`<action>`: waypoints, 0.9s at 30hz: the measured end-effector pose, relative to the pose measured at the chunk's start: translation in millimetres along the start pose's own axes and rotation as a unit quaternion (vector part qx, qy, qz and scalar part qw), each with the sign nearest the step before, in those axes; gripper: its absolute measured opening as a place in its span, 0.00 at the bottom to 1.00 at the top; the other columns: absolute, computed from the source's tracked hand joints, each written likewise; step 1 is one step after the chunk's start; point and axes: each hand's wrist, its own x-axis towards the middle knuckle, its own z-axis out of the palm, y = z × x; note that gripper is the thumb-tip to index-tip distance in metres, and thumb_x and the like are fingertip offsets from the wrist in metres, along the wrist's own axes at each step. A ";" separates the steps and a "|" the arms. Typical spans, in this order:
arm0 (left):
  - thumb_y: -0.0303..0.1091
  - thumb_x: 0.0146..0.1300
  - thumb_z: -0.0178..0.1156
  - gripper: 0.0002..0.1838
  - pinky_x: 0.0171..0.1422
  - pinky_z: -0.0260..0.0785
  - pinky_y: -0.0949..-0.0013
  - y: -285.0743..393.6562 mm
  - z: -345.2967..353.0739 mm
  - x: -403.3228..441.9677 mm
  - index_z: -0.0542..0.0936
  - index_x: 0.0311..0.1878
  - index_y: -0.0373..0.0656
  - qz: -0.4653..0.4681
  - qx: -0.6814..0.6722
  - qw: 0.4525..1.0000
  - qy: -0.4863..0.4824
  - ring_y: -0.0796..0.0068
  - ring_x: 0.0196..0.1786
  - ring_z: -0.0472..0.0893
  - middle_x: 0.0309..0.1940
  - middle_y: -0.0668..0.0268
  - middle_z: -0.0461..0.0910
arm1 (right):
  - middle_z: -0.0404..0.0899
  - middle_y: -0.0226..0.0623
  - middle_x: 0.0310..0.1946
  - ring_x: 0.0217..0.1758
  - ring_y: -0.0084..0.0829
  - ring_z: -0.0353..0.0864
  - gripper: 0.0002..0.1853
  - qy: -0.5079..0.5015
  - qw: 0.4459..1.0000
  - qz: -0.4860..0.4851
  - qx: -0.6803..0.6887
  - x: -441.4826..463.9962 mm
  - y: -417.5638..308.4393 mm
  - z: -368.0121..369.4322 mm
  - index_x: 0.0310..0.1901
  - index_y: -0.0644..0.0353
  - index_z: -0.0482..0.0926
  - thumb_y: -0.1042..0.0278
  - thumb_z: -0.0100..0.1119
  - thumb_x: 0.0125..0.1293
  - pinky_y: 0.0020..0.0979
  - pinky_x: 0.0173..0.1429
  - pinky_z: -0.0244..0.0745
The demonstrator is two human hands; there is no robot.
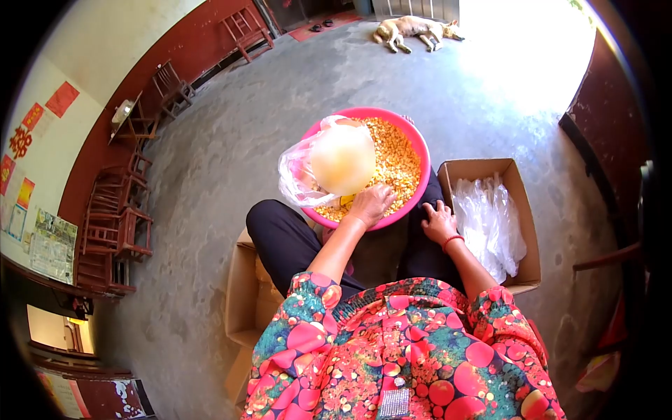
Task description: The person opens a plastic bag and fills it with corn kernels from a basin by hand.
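A pink basin (424,157) full of yellow-orange kernels that look like corn (393,150) stands between my knees. My left hand (373,203) is over the basin's near side, with fingers curled down at the kernels; what they hold, if anything, is hidden. Just beyond it, a pale round thing (343,159), washed out by glare, lies on the kernels with a clear plastic bag (297,171) around its left side. My right hand (439,222), with a red bracelet at the wrist, rests on my right knee with its fingers apart and nothing in them.
A cardboard box (528,231) of clear plastic bags (486,224) stands at my right. Another cardboard box (241,301) is by my left leg. Wooden chairs (133,231) line the left wall. A dog (416,31) lies on the concrete floor ahead.
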 end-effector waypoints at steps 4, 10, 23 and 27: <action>0.45 0.65 0.49 0.17 0.38 0.68 0.52 4.2 -4.5 -1.6 0.74 0.28 0.42 -0.024 -0.006 1.000 -0.001 0.50 0.34 0.76 0.27 0.54 0.75 | 0.63 0.46 0.57 0.60 0.49 0.65 0.27 0.005 1.000 0.000 0.004 -0.6 -0.2 -0.8 0.58 0.44 0.69 0.58 0.56 0.53 0.52 0.56 0.65; 0.47 0.65 0.49 0.19 0.34 0.68 0.54 8.5 -9.5 -0.9 0.74 0.25 0.43 -0.001 0.008 0.999 0.046 0.53 0.29 0.76 0.24 0.57 0.75 | 0.63 0.46 0.57 0.60 0.48 0.65 0.27 0.013 1.000 -0.003 0.007 -0.5 0.6 0.8 0.58 0.44 0.69 0.58 0.56 0.53 0.52 0.56 0.65; 0.47 0.64 0.53 0.19 0.29 0.65 0.54 4.4 -11.7 -3.6 0.76 0.25 0.41 -0.060 -0.042 0.993 0.094 0.49 0.26 0.75 0.20 0.51 0.74 | 0.63 0.46 0.56 0.60 0.48 0.64 0.27 0.009 1.000 -0.003 0.006 -2.1 0.5 -0.6 0.58 0.44 0.68 0.57 0.55 0.54 0.51 0.56 0.64; 0.45 0.63 0.55 0.20 0.28 0.64 0.56 12.0 -20.6 0.5 0.75 0.23 0.38 -0.046 -0.087 0.990 0.105 0.49 0.24 0.74 0.19 0.49 0.72 | 0.64 0.46 0.55 0.59 0.48 0.64 0.27 0.011 1.000 -0.004 0.009 -1.4 0.8 0.1 0.58 0.44 0.69 0.57 0.55 0.53 0.51 0.55 0.65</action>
